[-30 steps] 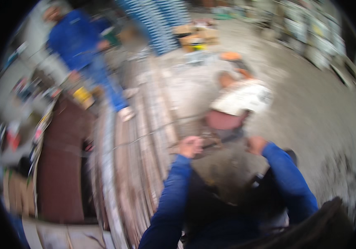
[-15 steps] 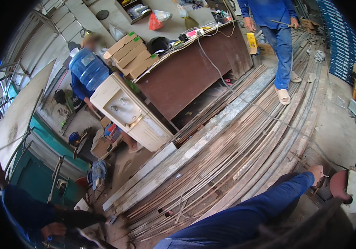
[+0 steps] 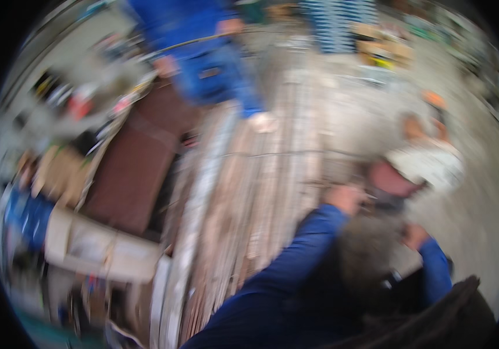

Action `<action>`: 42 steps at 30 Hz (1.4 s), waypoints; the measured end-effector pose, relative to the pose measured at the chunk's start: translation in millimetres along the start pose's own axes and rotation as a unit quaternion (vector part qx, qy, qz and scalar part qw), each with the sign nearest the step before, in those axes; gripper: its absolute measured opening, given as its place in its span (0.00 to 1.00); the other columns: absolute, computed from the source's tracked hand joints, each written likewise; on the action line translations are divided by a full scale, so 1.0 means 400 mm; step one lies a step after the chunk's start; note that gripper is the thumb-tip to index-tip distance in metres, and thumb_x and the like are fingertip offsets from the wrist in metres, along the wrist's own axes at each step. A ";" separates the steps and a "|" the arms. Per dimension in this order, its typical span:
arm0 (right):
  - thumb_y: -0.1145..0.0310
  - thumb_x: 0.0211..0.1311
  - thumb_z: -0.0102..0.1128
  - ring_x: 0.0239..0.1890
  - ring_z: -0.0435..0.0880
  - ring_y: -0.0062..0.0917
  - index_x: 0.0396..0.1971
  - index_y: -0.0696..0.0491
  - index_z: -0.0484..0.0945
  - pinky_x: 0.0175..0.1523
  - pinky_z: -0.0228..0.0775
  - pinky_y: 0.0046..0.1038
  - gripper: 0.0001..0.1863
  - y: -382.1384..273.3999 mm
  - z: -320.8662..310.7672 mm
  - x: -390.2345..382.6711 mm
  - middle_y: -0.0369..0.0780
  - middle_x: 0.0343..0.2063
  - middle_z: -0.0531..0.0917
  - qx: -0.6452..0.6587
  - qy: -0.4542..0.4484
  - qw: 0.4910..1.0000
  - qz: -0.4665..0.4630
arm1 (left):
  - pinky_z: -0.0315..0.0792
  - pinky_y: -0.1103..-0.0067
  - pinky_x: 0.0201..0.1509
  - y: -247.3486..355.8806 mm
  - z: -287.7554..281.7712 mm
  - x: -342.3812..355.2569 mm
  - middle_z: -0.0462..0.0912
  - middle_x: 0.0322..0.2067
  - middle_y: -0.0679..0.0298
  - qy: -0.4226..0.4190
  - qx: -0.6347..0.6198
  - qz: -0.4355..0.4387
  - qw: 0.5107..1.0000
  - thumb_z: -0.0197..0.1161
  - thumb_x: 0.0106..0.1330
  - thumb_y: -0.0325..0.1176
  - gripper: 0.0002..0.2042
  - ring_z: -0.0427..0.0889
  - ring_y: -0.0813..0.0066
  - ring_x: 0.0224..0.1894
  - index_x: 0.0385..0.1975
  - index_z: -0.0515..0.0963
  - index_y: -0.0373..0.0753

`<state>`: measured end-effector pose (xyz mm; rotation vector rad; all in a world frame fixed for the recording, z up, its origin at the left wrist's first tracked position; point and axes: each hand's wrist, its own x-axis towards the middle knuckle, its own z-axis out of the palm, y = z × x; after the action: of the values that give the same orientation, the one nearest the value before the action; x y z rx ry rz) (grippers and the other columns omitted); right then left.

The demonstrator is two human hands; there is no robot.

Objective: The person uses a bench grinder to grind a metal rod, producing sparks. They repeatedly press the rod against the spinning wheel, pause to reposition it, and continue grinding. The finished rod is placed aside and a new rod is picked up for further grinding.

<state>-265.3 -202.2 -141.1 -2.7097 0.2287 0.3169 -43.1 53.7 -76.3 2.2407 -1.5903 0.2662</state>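
Note:
A cut-off saw sits on the floor in front of me, with a dark red disc point(image 3: 388, 179), a whitish guard point(image 3: 427, 166) and an orange-tipped handle point(image 3: 435, 99), all blurred. My left hand point(image 3: 347, 198) is at the left of the saw's base beside the disc; its fingers are smeared and I cannot make out what they hold. My right hand point(image 3: 416, 235) is lower, to the right of the base, also too blurred to read. Long metal bars point(image 3: 255, 203) lie on the floor to my left, with a thin cable point(image 3: 281, 152) across them.
A person in blue point(image 3: 191, 46), holding a long thin rod, stands on the bars ahead. Left are a brown desk point(image 3: 124, 174), cardboard boxes point(image 3: 63, 174) and a cream water dispenser point(image 3: 98, 247) with a blue bottle point(image 3: 22, 215). Blue stacked panels point(image 3: 337, 20) and boxes are at the back.
My view swung left, then back right toward the saw, bringing my right hand back into sight. The person in blue has stepped closer along the bars.

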 end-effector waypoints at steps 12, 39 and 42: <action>0.61 0.46 0.67 0.43 0.83 0.43 0.44 0.51 0.80 0.47 0.76 0.40 0.23 -0.100 -0.084 -0.046 0.48 0.34 0.85 0.043 -0.011 0.996 0.081 | 0.75 0.66 0.30 0.002 -0.052 0.087 0.82 0.19 0.56 -0.058 -0.162 -0.254 0.952 0.60 0.68 0.36 0.09 0.83 0.61 0.20 0.31 0.81 0.38; 0.66 0.43 0.64 0.45 0.84 0.39 0.41 0.51 0.84 0.49 0.76 0.36 0.20 -0.070 -0.113 -0.058 0.45 0.39 0.85 0.070 -0.004 0.990 0.123 | 0.74 0.56 0.35 -0.036 0.057 0.124 0.82 0.24 0.49 -0.004 -0.030 -0.122 0.992 0.62 0.65 0.43 0.10 0.81 0.44 0.29 0.29 0.79 0.44; 0.67 0.43 0.65 0.45 0.84 0.39 0.41 0.51 0.84 0.49 0.76 0.36 0.20 -0.073 -0.119 -0.065 0.45 0.39 0.85 0.077 0.000 0.989 0.124 | 0.74 0.56 0.35 -0.026 0.058 0.129 0.82 0.23 0.48 0.002 -0.016 -0.115 0.993 0.62 0.65 0.43 0.11 0.81 0.44 0.29 0.28 0.79 0.43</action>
<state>-275.5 -192.1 -81.0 -2.5301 0.5679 0.3540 -17.0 2.5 -80.8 2.3685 -1.3097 0.1797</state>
